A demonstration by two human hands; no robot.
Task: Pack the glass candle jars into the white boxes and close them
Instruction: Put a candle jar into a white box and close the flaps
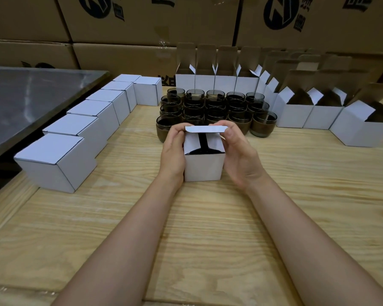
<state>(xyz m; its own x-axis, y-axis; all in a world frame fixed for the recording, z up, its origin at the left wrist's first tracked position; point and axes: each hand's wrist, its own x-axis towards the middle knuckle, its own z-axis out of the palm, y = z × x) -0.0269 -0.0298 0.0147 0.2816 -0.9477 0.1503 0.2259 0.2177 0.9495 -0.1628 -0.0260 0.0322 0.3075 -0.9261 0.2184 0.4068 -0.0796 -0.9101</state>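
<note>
White box point(203, 166) stands upright on the wooden table point(186, 228), clamped between both hands. The left hand point(174, 151) grips its left side and the right hand point(236, 151) grips its right side, palms against the walls. The fingertips of both hands curl over the top and pinch the lid point(206, 129), which is bent forward over the opening but not tucked in. Under the lid the inside shows dark; what sits in it cannot be made out.

Just behind the box and hands stand the jars point(215, 107), dark glass, packed close in rows and touching one another. Left of them, closed boxes point(80, 127) run in a line along the table edge from near to far. Open boxes point(217, 81) with their lids raised stand behind the jars, and the row carries on to the right and forward.

A metal sheet point(31, 96) lies beyond the closed boxes at the left. Brown cartons point(142, 23) with dark print are stacked along the back.
</note>
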